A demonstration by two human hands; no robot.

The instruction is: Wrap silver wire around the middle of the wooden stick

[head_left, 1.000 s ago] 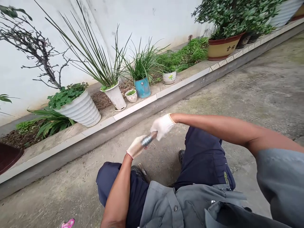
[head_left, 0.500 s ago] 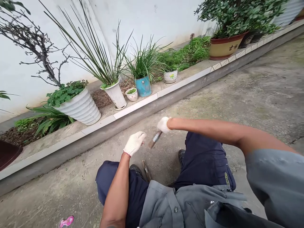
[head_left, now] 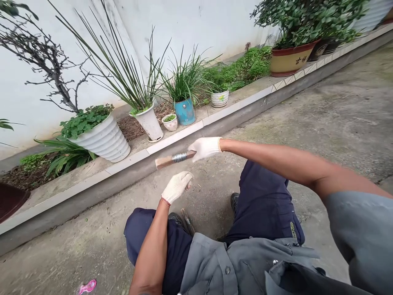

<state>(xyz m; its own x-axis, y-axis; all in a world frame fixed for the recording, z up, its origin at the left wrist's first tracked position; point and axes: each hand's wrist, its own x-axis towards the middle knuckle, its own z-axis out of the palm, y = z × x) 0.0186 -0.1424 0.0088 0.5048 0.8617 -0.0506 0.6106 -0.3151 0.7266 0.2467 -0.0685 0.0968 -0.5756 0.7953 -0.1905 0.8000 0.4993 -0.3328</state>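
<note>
My right hand [head_left: 205, 148], in a white knit glove, grips a flat piece of wood [head_left: 166, 162] wound with shiny wire [head_left: 179, 157] around its middle. The wood points left, nearly level, above the foot of the kerb. Just below it, my left hand [head_left: 178, 185], also gloved, is closed with thumb and fingers pressed together; whatever it may pinch is too small to make out. The hands are apart, and the left does not appear to touch the wood. A second narrow wooden piece [head_left: 187, 220] lies on the ground beside my left shoe [head_left: 175, 219].
A tiled kerb [head_left: 129, 162] runs diagonally ahead. On it stand a ribbed white pot [head_left: 107, 139], a tall white pot [head_left: 150, 123], a blue bucket [head_left: 185, 112] and a yellow planter [head_left: 290, 61]. A pink object [head_left: 87, 287] lies on the concrete, lower left.
My right hand has swung the wire-wound wood up and left, from pointing steeply downward to nearly level. My left hand has shifted slightly right and stays closed.
</note>
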